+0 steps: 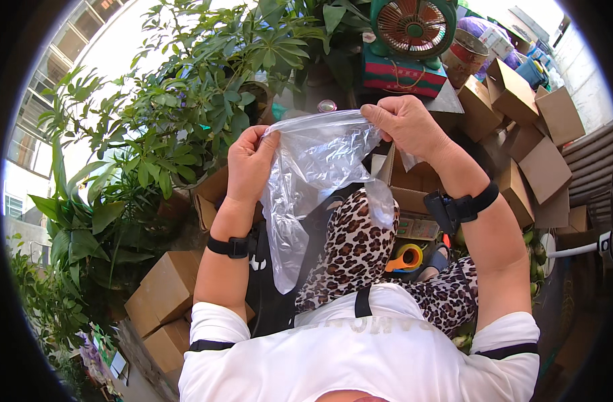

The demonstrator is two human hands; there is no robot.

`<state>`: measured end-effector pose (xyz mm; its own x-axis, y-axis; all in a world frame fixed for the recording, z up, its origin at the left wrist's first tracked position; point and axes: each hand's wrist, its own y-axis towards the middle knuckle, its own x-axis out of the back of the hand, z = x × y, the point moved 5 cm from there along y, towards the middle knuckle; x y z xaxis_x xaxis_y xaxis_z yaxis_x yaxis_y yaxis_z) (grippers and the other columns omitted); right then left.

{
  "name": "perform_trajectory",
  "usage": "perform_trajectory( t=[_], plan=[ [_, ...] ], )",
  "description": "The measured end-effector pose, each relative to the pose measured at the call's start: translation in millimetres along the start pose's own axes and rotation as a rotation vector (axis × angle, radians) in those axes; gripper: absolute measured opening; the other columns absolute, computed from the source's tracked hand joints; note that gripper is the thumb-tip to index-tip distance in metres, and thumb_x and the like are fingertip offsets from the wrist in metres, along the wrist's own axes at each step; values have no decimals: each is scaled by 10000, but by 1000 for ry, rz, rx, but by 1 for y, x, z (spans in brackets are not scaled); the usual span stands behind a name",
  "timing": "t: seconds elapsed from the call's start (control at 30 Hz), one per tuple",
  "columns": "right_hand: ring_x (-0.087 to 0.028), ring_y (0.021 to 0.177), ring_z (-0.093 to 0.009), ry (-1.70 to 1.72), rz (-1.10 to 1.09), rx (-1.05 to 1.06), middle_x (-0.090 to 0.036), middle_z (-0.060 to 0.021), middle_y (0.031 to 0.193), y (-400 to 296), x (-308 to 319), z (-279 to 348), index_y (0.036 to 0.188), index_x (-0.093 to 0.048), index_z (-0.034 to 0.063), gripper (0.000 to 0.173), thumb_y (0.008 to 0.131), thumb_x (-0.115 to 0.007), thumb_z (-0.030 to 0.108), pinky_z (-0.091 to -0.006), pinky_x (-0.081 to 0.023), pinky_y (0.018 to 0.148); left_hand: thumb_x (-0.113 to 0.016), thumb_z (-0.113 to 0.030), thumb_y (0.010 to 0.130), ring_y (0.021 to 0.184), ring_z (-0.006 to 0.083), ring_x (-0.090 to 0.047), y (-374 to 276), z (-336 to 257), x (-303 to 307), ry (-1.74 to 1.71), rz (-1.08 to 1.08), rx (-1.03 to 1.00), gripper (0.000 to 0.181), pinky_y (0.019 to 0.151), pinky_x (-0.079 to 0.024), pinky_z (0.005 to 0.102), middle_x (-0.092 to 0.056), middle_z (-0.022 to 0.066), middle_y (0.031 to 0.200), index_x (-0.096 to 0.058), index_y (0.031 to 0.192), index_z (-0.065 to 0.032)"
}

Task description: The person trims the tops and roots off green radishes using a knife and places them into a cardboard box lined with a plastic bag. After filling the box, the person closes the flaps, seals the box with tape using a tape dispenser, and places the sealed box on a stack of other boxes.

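Observation:
A clear plastic bag (321, 151) is stretched by its upper edge between my two hands, with its lower part hanging loose over my leg. My left hand (251, 161) pinches the edge at one corner between thumb and fingers. At the opposite corner my right hand (404, 123) grips the same edge, its fingertips partly hidden. Behind the bag, an open cardboard box (412, 193) stands past my knee. Near my legs are an orange tape dispenser (406, 258) and a scale (418, 227), partly covered by my right arm's strap.
Open cardboard boxes (545, 156) pile up at the right, closed ones (168, 289) at the lower left. Leafy potted plants (195, 95) fill the left. A green fan (413, 27) stands on a red and green carton (402, 75) ahead. Green produce (537, 254) lies beside my right arm.

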<state>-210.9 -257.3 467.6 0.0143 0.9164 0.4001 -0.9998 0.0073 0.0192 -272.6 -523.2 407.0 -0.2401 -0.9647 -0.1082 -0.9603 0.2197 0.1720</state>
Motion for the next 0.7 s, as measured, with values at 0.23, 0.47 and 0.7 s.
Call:
perform_trajectory(
  t=[0.23,0.47,0.7],
  plan=[
    [-474,465,-32,186,-262,0,-560,15,606,-134,114,-8,703,-610,64,346,940,-626,316,-180,-365,431,-719,-65,852,697,17,-455,-3,-26,-131,201,334,-214,135,616,-389,168,-530,-75,765,-616,930,-26],
    [-656,948,-167,838,303,-335,-698,-135,1039,-271,98,-112,1133,-644,-67,849,846,-491,717,-296,-518,851,-698,127,727,881,180,-633,-111,-34,-227,311,579,-732,260,741,-545,268,-620,97,967,-604,926,-10],
    [-653,861,-126,753,110,-201,-681,-63,1024,-243,35,-157,1183,-602,-22,451,957,-568,367,-286,-535,787,-740,11,633,944,283,-578,-174,1,-273,431,829,-999,320,819,-438,397,-629,63,1009,-673,922,-109]
  ],
)
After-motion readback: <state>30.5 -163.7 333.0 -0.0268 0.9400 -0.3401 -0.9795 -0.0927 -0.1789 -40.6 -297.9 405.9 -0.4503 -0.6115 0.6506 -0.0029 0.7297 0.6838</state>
